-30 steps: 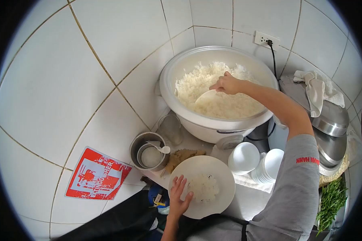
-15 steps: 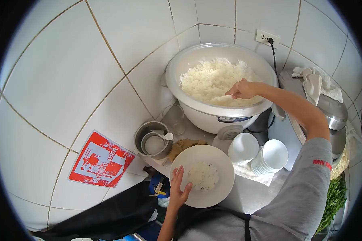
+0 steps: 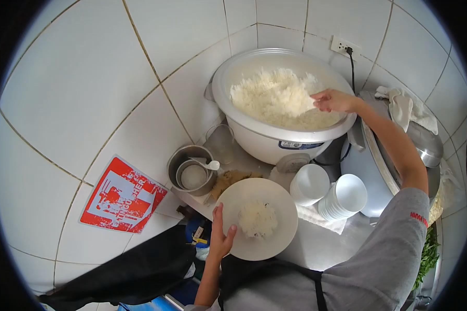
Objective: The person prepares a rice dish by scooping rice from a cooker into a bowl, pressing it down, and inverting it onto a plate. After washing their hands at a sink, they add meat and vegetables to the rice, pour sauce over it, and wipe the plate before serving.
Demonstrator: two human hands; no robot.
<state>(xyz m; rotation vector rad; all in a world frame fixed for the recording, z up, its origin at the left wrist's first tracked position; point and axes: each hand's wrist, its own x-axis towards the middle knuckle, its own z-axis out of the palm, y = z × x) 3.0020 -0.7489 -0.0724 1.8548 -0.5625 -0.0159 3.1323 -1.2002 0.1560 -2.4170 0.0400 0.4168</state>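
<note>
A large white rice cooker [image 3: 249,127] stands open, with a heap of white rice [image 3: 275,93] inside. My right hand [image 3: 334,100] reaches over its right side, fingers closed round the handle of a pale scoop whose far end is under rice. Below the cooker, my left hand [image 3: 221,234] grips the left rim of a white plate [image 3: 285,236], thumb on top. A small mound of rice with dark specks [image 3: 258,218] lies on the plate.
Stacked white bowls [image 3: 349,193] and white cups [image 3: 310,182] stand on a cloth right of the plate. A metal pot [image 3: 177,171] with a white spoon [image 3: 211,165] is at left. A grey container with a metal lid [image 3: 425,142] stands at right.
My right hand has moved right and slightly up in the cooker, and rice is now heaped beside it. My left hand and the plate have shifted slightly left and up in view.
</note>
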